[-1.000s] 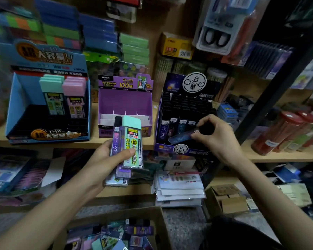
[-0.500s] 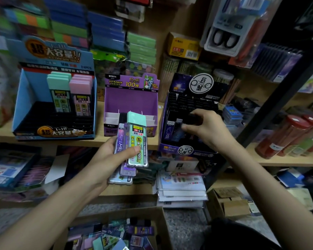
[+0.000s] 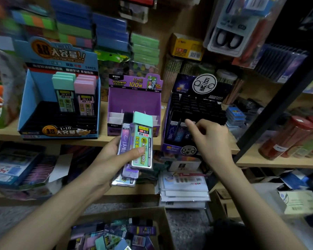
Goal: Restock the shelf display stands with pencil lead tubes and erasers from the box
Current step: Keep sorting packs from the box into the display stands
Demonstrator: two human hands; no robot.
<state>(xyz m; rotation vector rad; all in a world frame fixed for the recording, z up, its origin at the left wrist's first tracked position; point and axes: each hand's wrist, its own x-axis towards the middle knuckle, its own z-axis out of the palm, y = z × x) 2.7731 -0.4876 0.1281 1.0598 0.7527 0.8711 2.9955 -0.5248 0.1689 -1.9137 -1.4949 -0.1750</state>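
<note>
– Down in the box (image 3: pixel 163 212), what's left?
– Plenty. A heap of tubes (image 3: pixel 116 235) lies in it, so I judge I'm well short of done.
– And your hands?
– My left hand (image 3: pixel 114 159) grips a stack (image 3: pixel 128 175) of flat tubes, thumb across the mint-capped tube (image 3: pixel 143 134) on top. My right hand (image 3: pixel 211 141) is at the front row of the black stand (image 3: pixel 197 105). The forefinger is out at the few tubes standing there and the other fingers are curled. Whether it pinches one I can't tell.
– And the stands?
– The black one has tubes only at the left of that front row. The slots behind look empty, though it's dark. The purple stand (image 3: pixel 134 100), to its left, shows nothing in its slots. The blue stand (image 3: pixel 34 109), far left, has mint and pink tubes (image 3: pixel 74 94) only at its back. I can't pick out any erasers.
</note>
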